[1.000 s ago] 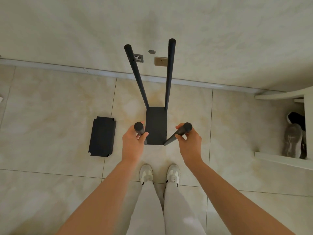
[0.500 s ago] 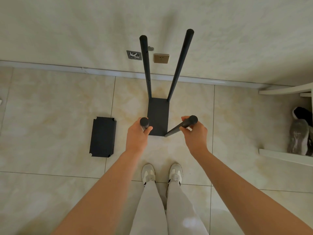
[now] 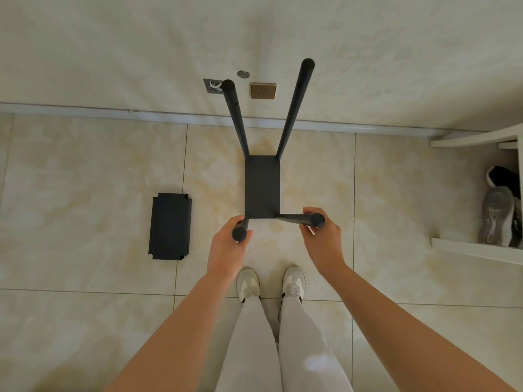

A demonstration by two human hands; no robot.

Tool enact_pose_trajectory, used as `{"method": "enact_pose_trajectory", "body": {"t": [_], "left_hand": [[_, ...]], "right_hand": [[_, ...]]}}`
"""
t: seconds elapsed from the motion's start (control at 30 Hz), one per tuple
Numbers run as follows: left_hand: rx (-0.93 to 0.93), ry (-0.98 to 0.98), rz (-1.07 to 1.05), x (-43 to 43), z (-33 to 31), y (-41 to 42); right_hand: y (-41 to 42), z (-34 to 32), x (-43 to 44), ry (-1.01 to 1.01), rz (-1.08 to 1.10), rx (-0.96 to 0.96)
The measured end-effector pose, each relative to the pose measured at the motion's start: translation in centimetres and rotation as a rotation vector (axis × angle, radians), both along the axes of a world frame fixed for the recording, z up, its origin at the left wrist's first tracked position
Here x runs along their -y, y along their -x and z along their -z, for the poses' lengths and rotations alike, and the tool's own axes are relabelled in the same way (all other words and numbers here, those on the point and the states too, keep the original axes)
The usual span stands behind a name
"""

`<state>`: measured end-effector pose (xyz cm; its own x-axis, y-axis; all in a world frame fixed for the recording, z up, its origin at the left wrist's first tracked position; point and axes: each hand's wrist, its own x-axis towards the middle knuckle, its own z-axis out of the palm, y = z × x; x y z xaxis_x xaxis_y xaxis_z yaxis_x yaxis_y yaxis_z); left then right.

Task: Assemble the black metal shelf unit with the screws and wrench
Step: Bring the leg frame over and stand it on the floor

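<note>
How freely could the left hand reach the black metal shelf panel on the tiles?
Probably not yet: the left hand grips a black upright post; the black shelf panel lies unobstructed on the floor, lower down.

the shelf unit [image 3: 262, 188] stands on the tiled floor [image 3: 85, 165] with four black poles rising from one panel. the left hand [image 3: 227, 247] grips the near left pole [image 3: 240, 232], the right hand [image 3: 321, 239] the near right pole [image 3: 304, 218]. a loose panel [image 3: 169, 226] lies flat to the left. white shoes [image 3: 270, 284] stand below; a wall socket [image 3: 263, 90] is behind.
</note>
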<state>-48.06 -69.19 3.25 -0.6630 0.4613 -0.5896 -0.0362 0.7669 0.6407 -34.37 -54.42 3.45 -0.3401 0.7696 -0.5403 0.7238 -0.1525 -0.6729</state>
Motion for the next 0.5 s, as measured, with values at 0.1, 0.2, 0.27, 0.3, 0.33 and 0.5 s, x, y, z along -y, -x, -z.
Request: {"method": "enact_pose_trajectory", "body": {"t": [0.1,0.2,0.27,0.3,0.33,0.5], "left_hand": [[-0.008,0.007,0.023,0.0,-0.5,0.2],[0.002,0.046,0.121,0.3,-1.1,0.7],[0.001,0.093,0.213,0.4,-1.6,1.1],[-0.007,0.105,0.246,0.5,-2.1,1.4],[-0.021,0.11,0.273,0.5,-2.6,1.6],[-0.054,0.13,0.404,0.5,-7.2,2.8]], "right_hand": [[0.0,-0.1,-0.3,-0.003,-0.027,0.038],[0.0,-0.6,-0.6,-0.009,-0.108,0.11],[-0.1,-1.5,-0.8,-0.002,-0.169,0.172],[-0.2,-2.1,-0.9,0.003,-0.192,0.2],[-0.3,-2.7,-0.9,0.003,-0.211,0.218],[-1.1,-7.4,-0.9,-0.009,-0.261,0.239]]}}
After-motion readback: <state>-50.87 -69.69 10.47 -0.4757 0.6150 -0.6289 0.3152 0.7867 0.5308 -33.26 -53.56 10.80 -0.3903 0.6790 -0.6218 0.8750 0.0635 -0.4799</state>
